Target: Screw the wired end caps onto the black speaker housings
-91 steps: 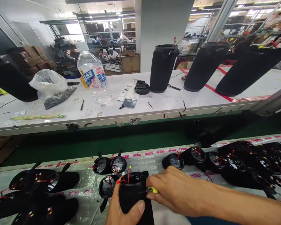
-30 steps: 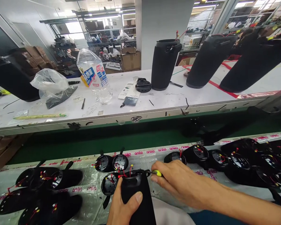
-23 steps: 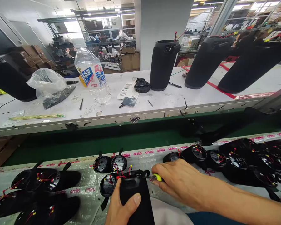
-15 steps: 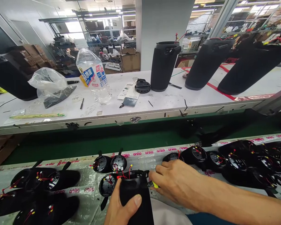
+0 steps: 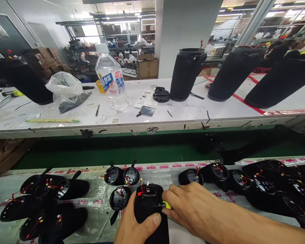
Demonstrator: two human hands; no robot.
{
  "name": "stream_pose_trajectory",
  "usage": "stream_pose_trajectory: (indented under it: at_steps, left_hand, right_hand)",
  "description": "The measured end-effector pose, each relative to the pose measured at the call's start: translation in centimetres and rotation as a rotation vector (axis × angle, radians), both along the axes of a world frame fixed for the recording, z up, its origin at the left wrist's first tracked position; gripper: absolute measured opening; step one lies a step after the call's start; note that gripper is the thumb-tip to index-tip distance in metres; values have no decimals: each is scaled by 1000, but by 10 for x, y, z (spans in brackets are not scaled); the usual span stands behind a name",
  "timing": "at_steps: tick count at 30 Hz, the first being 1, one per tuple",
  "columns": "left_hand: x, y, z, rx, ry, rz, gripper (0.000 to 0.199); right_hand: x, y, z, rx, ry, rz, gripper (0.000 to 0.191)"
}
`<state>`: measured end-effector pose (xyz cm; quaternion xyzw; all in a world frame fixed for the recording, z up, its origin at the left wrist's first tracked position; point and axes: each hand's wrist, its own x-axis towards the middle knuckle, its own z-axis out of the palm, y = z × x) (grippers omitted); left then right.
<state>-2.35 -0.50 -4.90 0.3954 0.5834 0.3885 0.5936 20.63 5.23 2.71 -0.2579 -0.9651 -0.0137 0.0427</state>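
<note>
My left hand (image 5: 139,225) is wrapped round a black fabric-covered speaker body (image 5: 147,211), its thumb lying across the front. The body stands near upright, its top end facing up, with red wires and small connectors sticking out of it. At the upper right side of that body my right hand (image 5: 183,201) is closed on a small tool with a yellow handle (image 5: 167,204). A thin dark part of the tool points left against the body below its rim; the tool's kind is mostly hidden by my fingers.
Several similar speaker bodies (image 5: 73,191) lie on the plastic-covered surface to the left, others (image 5: 265,183) to the right. Across a green gap, a white bench (image 5: 152,119) bears a plastic bottle (image 5: 112,84), a plastic bag (image 5: 64,86), a round black part (image 5: 161,95) and upright speaker bodies (image 5: 186,74).
The view has shifted, so the bench things sit further right. My right hand has turned the tool a little, and its thin part now lies across the body's front.
</note>
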Motion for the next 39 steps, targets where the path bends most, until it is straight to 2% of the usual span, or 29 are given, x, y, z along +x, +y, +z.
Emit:
stream_pose_trajectory:
  at_steps: [5, 10, 17, 22, 27, 32, 35, 37, 39]
  left_hand:
    - [6, 0, 4, -10, 63, 41, 89]
    - [12, 2, 18, -12, 23, 32, 69]
    - [20, 4, 35, -20, 173, 108, 68]
    - [26, 4, 44, -32, 297, 154, 60]
    - [28, 4, 49, -61, 359, 143, 68]
    - [25, 5, 44, -51, 434, 101, 73]
    - [23, 4, 36, -22, 297, 123, 70]
    - [23, 4, 31, -28, 124, 131, 70]
    - [21, 2, 27, -49, 33, 129, 75]
  right_hand:
    - [0, 1, 5, 24, -11, 20, 32]
    - [0, 0, -6, -26, 35, -23, 26]
    - [0, -4, -15, -54, -37, 8, 26]
    - [0, -6, -17, -87, -66, 7, 22]
    - [-1, -7, -14, -47, -131, 56, 22]
    - [3, -3, -19, -65, -125, 68, 25]
    - [5, 3, -20, -165, 2, 26, 12]
    - [6, 5, -19, -244, 117, -105, 13]
    - [6, 4, -17, -276, 174, -216, 16]
